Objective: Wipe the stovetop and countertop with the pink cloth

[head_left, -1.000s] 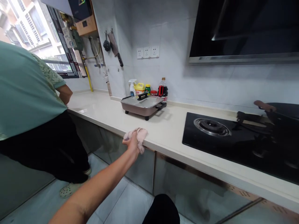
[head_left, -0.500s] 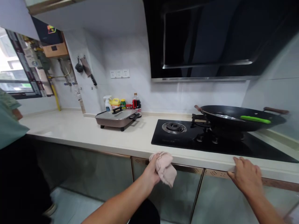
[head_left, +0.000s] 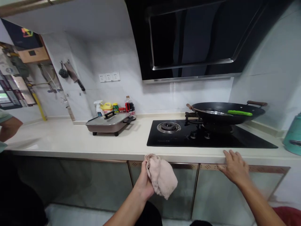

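A folded pale pink cloth (head_left: 162,177) is gripped in my left hand (head_left: 144,183), held in front of the cabinet doors just below the counter's edge. My right hand (head_left: 235,168) holds nothing; its fingers are apart and the fingertips rest at the front edge of the white countertop (head_left: 127,144). Beyond that hand lies the black gas stove (head_left: 174,139). On its right burner sits a large wok (head_left: 211,114) with wooden handles, a shiny metal piece and a bright green handle (head_left: 240,113) inside it.
A lidded electric pan (head_left: 105,125) stands left of the stove, with a spray bottle (head_left: 98,108), a yellow jug (head_left: 107,106) and a dark sauce bottle (head_left: 130,108) behind it. A cleaver (head_left: 72,73) hangs on the wall. Another person's arm (head_left: 10,127) shows at far left. A teal container (head_left: 293,135) stands at right.
My view has turned to the right, bringing the teal container in. The cloth has come up nearer to me and shows more of its folded face. My right hand stays at the counter edge.
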Available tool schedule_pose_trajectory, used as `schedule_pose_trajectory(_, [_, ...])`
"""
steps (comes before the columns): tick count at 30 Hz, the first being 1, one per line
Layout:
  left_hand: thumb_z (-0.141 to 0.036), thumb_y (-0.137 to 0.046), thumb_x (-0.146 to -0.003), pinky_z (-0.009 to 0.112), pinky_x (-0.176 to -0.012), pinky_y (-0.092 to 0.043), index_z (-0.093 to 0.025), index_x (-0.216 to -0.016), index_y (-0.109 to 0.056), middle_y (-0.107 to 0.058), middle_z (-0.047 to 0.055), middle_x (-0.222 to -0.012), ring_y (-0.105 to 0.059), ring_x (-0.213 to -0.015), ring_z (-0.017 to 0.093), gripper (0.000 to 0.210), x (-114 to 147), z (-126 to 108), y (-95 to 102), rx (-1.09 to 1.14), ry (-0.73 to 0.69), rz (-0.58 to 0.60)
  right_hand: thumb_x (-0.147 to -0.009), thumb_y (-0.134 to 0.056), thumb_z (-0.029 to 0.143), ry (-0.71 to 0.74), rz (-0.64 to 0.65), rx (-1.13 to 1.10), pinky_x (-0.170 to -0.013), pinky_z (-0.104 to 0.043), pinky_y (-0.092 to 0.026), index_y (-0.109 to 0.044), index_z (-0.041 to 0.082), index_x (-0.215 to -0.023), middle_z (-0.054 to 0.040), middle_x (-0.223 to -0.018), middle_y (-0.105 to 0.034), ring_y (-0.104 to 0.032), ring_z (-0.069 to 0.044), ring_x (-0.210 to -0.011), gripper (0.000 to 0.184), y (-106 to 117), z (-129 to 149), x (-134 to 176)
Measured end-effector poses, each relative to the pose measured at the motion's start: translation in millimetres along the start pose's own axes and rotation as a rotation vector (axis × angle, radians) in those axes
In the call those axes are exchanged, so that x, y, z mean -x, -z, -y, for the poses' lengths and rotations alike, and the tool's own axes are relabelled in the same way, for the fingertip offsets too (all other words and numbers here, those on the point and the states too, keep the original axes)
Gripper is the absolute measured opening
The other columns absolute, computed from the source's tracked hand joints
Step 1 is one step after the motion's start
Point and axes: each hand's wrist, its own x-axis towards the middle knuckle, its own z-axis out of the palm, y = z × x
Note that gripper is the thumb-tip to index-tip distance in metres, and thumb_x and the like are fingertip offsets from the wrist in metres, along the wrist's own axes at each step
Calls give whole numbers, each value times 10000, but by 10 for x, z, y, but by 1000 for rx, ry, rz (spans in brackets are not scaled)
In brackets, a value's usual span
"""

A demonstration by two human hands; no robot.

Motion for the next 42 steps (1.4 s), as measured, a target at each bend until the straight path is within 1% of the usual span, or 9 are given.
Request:
schedule_pose_trajectory(7, [-710, -514, -949, 465, -1084, -478, -155, -1147, -712, -761, 121, -1081, -678, -1144, 309, 622, -271, 556, -140, 115, 89, -61, -758, -807, 532, 80, 566, -774, -1160, -561, -427, -411, 350, -1578, -90, -1710, -207, -339, -378, -1507, 929, 262, 1251, 1287])
schedule_pose_trajectory(10, [-706, -492, -959, 432, -1030, -506, -169, -1131, -709, -752, 107, -1059, -684, -1087, 288, 604, -326, 796, -181, 90, 156, -18, -853, -699, 410, -16, 463, -866, -1221, -532, -357, -640, 303, -1386, -85, -1640, -376, -359, -333, -1504, 546, 152, 1453, 1640])
schedule_pose_trajectory(14, [-838, -446, -888, 427, -994, -498, -166, -1200, -678, -733, 131, -1149, -672, -1113, 302, 776, -408, 1081, -43, -54, 314, 73, -969, -479, 397, -214, 334, -872, -1094, -407, -491, -699, 245, -1241, -101, -1324, -672, -619, -251, -1240, 381, 233, 1094, 1627])
schedule_pose_trajectory(18, [-899, -480, -802, 457, -978, -463, -224, -1298, -607, -710, 123, -1239, -678, -1098, 321, 847, -501, 1471, 212, -552, 528, 15, -949, -484, 509, -397, 95, -703, -964, -365, -534, -690, 216, -1152, -93, -1150, -729, -664, -257, -1074, 412, 745, 632, 1396])
schedule_pose_trajectory(21, [-751, -642, -796, 459, -1006, -446, -337, -1442, -482, -666, 83, -1353, -650, -1168, 305, 784, -534, 1750, 346, -958, 437, -63, -922, -510, 510, -403, 92, -639, -930, -346, -530, -687, 221, -1137, -80, -1113, -731, -662, -252, -1029, 401, 1097, 420, 1271])
schedule_pose_trajectory(24, [-604, -711, -789, 441, -1061, -440, -269, -1477, -475, -617, 136, -1433, -589, -1286, 319, 801, -547, 1918, 371, -1134, 327, 54, -873, -521, 476, -399, 217, -577, -900, -373, -534, -705, 220, -1016, -74, -996, -738, -668, -265, -950, 346, 1259, 213, 1278])
schedule_pose_trajectory(31, [-343, -619, -857, 426, -1253, -279, -215, -1503, -515, -416, 109, -1644, -354, -1523, 294, 667, -537, 2130, -92, -1341, -27, 489, -932, -525, 443, -353, 413, -701, -873, -345, -519, -690, 235, -1121, -58, -1077, -688, -636, -235, -970, 326, 1525, -269, 1688])
schedule_pose_trajectory(35, [-279, -667, -812, 433, -1294, -177, -246, -1535, -503, -329, 78, -1693, -265, -1561, 309, 743, -646, 2224, -455, -1387, -130, 590, -961, -540, 467, -288, 468, -772, -870, -338, -508, -696, 243, -1094, -49, -1032, -652, -615, -225, -956, 304, 1634, -234, 1723])
schedule_pose_trajectory(42, [-657, -694, -836, 378, -916, -502, -252, -1500, -486, -628, 131, -1350, -657, -1090, 247, 805, -731, 2340, -442, -864, 459, 502, -955, -543, 423, -246, 403, -842, -1010, -376, -486, -728, 248, -1113, -91, -1217, -636, -589, -258, -1168, 300, 1714, -117, 1527])
